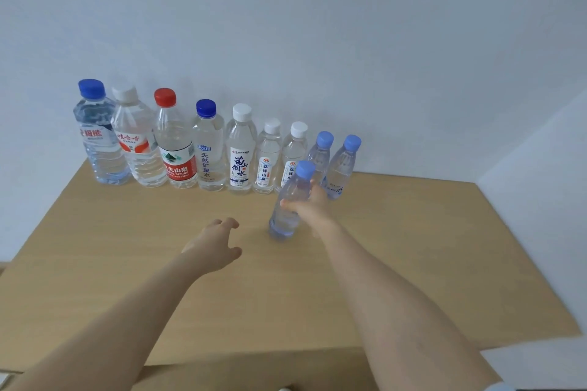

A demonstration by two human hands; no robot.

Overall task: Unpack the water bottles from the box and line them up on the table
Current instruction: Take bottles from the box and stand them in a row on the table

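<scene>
The held bottle (294,188), clear with a pale blue cap, is leaning with its cap toward 1 o'clock. Its base is sitting at or just above the surface (413,263); I cannot tell which. The right grip (309,205) is wrapping round its middle, fingers curling about the body. The held bottle is standing in front of the row (208,136), just beside the two end bottles (341,168), which are carrying the same pale blue caps. The free slot is lying at 2 o'clock, past the last of them. The left grip (212,244) is hovering at 9 o'clock of the held bottle, holding nothing, fingers loosely spread.

The danger, as I judge it, is coming from that closeness. Swinging toward the slot could be clipping an end bottle, and with the row standing shoulder to shoulder, one knock could be toppling several. Letting go while the held bottle is leaning could also be tipping it over.

From 10 o'clock inward:
- The blue-capped bottle (98,136) is showing red characters too blurred to read.
- The white-capped bottle (136,143) is reading 娃哈哈 in red.
- The red-capped bottle (176,165) is showing 夫山泉 and "SPRING".
- The dark-blue-capped bottle (208,165) is reading 天然矿泉水 downward.
- The tall white-capped bottle (240,165) is carrying large blue characters I cannot read surely.
- The two small bottles (266,165) are reading 弘祥山泉.
</scene>
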